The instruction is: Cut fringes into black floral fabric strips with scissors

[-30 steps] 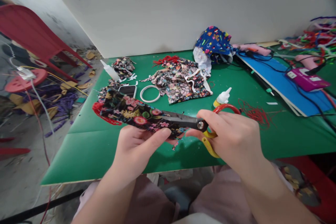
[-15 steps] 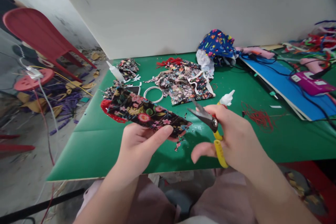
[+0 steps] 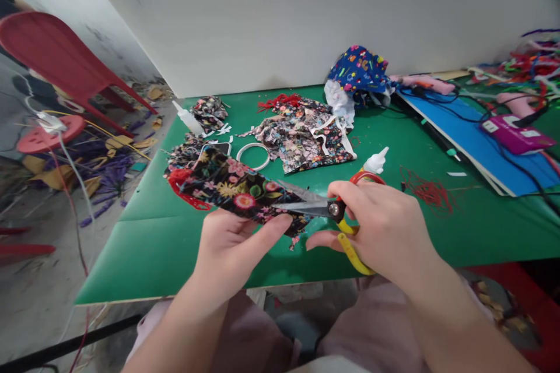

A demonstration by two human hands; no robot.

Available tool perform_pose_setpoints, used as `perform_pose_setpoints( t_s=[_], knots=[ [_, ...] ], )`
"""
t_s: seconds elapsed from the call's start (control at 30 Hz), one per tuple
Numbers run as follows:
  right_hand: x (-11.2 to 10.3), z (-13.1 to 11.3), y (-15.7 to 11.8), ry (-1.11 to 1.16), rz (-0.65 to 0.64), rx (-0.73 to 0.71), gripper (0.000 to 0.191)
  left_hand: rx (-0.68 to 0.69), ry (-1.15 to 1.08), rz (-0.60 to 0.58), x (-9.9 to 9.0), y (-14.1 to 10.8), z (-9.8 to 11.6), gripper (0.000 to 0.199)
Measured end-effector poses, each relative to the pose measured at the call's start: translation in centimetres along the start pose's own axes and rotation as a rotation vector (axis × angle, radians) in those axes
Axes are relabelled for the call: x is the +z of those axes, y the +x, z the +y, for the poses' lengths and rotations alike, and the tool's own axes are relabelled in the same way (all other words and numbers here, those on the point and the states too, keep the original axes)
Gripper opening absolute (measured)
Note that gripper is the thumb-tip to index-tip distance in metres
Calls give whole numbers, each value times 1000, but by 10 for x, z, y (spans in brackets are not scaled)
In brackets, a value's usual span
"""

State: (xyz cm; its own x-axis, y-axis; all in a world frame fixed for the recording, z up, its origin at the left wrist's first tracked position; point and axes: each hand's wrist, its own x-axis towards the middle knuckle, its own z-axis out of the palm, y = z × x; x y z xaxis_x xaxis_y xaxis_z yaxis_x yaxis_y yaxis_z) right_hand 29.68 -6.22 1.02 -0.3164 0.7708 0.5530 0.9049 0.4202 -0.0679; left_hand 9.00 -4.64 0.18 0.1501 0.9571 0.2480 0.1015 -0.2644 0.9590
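My left hand (image 3: 238, 250) pinches a strip of black floral fabric (image 3: 231, 180) between thumb and fingers, above the table. Red yarn or trim (image 3: 186, 189) shows at the strip's left end. My right hand (image 3: 380, 221) grips scissors (image 3: 335, 208) with yellow and red handles. Their blades stand apart, with the fabric's right part between them; one blade lies across its top face. A small scrap (image 3: 294, 242) hangs below the strip's right end. Behind the right hand stands a bottle with a white nozzle (image 3: 376, 160), partly hidden.
The green table (image 3: 161, 256) holds floral fabric pieces (image 3: 301, 145), a white tape ring (image 3: 254, 156), a glue bottle (image 3: 188, 118), red thread (image 3: 431, 192) and a blue printed cloth (image 3: 359, 73). A blue board (image 3: 476, 145) with cables and a purple box (image 3: 518, 134) lies right.
The scissors have moved left from beside the fabric onto its right part, and their blades have spread wider. My left hand still holds the strip in nearly the same place.
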Motion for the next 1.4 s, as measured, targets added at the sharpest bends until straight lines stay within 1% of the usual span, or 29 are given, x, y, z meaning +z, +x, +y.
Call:
perform_pose_setpoints(
  t_s=[0.23, 0.43, 0.67, 0.8, 0.9, 1.03, 1.23, 1.33, 1.4],
  knots=[
    [3, -3, 0, -62, 15, 39, 65, -20, -4, 15, 0, -2, -2, 8],
    [4, -4, 0, -64, 47, 45, 59, -56, -31, 1, 2, -2, -2, 8],
    [1, -3, 1, -57, 11, 61, 59, 5, 29, 15, 3, 2, 1, 6],
    [2, -3, 0, -49, -2, 61, 60, 5, 84, -33, 3, 2, 3, 8],
    [4, -4, 0, -42, 7, 56, 52, 7, 99, -68, 3, 3, 4, 9],
    [4, -5, 1, -38, 13, 63, 46, 43, 116, -65, 3, 3, 2, 10],
    [2, -4, 0, -34, 12, 72, 46, 49, 136, -79, 1, 3, 2, 10],
    [3, -4, 1, -28, 4, 78, 45, 26, 189, -97, 1, 3, 2, 16],
    [4, -4, 1, -26, 6, 75, 45, 9, 179, -105, 2, 3, 3, 17]
  ],
)
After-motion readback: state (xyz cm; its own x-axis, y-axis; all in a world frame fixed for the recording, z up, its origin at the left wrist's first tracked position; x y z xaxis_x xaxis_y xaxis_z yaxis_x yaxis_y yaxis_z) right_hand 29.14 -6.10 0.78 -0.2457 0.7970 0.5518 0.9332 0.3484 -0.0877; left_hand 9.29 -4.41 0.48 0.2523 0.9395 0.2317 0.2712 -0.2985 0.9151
